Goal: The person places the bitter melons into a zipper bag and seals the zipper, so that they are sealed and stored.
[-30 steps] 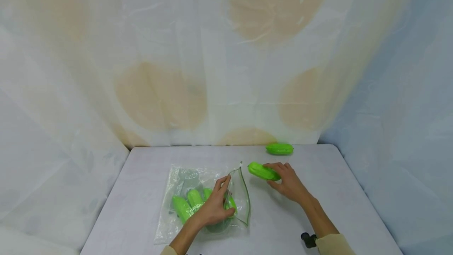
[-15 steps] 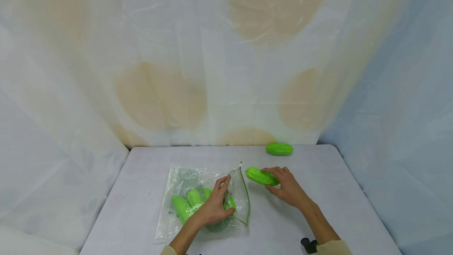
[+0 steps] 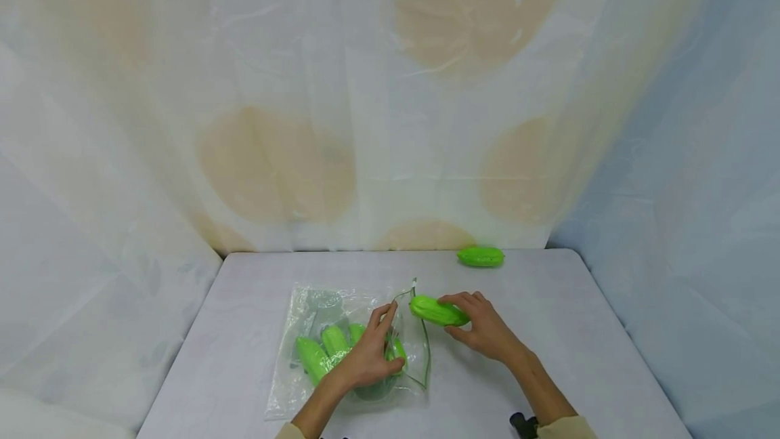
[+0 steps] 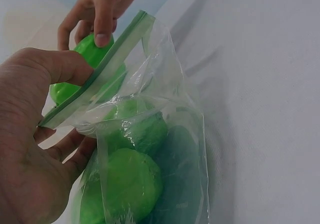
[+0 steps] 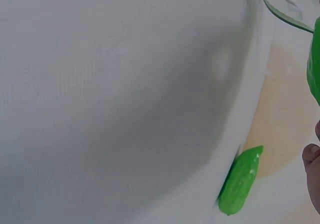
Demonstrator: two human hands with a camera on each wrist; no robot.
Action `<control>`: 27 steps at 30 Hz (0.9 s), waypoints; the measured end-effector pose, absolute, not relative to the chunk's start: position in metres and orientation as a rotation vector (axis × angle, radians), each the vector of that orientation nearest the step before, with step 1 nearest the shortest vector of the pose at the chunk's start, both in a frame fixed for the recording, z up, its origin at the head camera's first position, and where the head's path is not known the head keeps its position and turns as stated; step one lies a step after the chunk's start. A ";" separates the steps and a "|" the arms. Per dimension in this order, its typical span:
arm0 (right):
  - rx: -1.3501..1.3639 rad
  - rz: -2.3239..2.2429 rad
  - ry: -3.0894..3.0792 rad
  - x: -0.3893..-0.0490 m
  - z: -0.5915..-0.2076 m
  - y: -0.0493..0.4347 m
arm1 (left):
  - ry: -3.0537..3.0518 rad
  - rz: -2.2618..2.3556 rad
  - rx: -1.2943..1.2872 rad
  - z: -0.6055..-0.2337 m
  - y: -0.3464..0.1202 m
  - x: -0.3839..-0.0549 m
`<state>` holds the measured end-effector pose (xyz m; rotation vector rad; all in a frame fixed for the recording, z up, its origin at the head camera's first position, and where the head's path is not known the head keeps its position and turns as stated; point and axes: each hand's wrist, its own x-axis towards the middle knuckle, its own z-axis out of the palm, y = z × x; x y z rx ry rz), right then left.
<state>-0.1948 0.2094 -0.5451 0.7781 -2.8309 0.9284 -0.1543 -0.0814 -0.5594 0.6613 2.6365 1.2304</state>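
Observation:
A clear zip bag (image 3: 283, 391) lies on the table with several ridged green gourds (image 4: 127, 181) inside. My left hand (image 3: 367, 359) grips the bag at its mouth; in the left wrist view its thumb hooks over the green zip strip (image 4: 111, 59) and the fingers bend below. My right hand (image 3: 484, 334) pinches another ridged green gourd (image 3: 440, 311) by its right end. That gourd is raised, and its free end overlaps the bag's mouth in the head view. The right wrist view catches only the edge of the held gourd (image 5: 315, 64).
One more green gourd (image 3: 481, 256) lies at the back edge of the white table (image 3: 262, 269). Patterned sheets (image 3: 390, 120) hang behind the table and along both sides. A small black device (image 3: 523, 424) sits at my right wrist.
My right hand has carried its gourd leftward and slightly nearer, from beside the bag to over its mouth. The left hand and the bag have stayed put.

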 end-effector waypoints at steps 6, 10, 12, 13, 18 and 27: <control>0.834 0.936 -2.812 -0.196 -0.549 0.202 | 2.626 1.251 0.657 -0.561 -0.081 -0.154; 0.873 0.911 -2.792 -0.196 -0.550 0.198 | 2.628 1.258 0.663 -0.562 -0.080 -0.155; 0.883 0.898 -2.794 -0.196 -0.550 0.196 | 2.628 1.260 0.666 -0.562 -0.080 -0.155; 0.886 0.889 -2.795 -0.196 -0.550 0.195 | 2.631 1.257 0.670 -0.562 -0.080 -0.155; 0.891 0.871 -2.799 -0.196 -0.551 0.192 | 2.640 1.257 0.680 -0.560 -0.080 -0.155; 0.932 0.837 -2.755 -0.198 -0.554 0.195 | 2.654 1.263 0.717 -0.562 -0.079 -0.157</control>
